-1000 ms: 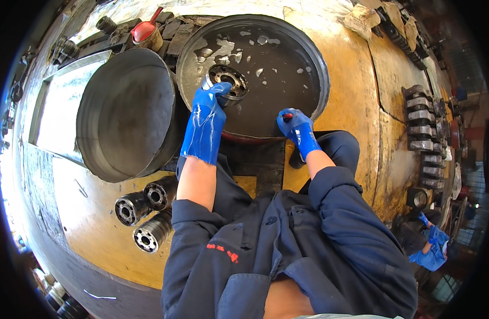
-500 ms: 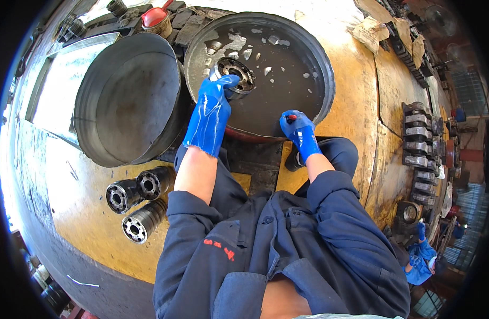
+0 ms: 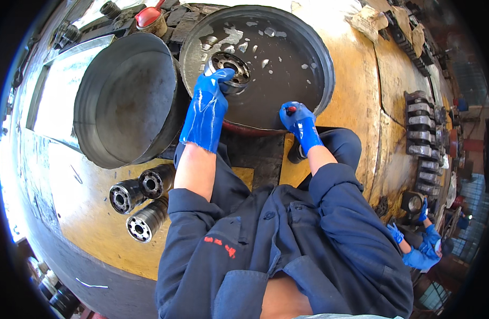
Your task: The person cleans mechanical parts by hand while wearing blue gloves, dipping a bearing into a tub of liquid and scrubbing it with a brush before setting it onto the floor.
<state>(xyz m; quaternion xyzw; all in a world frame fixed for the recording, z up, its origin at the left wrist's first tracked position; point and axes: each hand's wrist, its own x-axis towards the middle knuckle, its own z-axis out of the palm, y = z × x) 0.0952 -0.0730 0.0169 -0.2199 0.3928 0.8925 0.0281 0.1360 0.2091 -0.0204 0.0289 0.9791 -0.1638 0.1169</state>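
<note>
My left hand, in a wet blue glove, is closed on the near left edge of a round metal part with a central opening and holes around its face. It holds the part tilted over a wide metal basin of murky grey liquid with foam patches. My right hand, gloved the same way, makes a fist at the basin's near right rim. A red handle end pokes out of that fist; the rest of this tool is hidden.
Beside the basin on the left leans a large grey metal tub. Three dark cylindrical metal parts lie left of my legs. A red scoop rests on a pot at the back. Crankshaft-like metal pieces line the right, where a co-worker sits.
The view has shifted slightly. Both hands keep their grips, with the metal part still over the basin. At the far right, the co-worker's gloved hands and arms show more fully.
</note>
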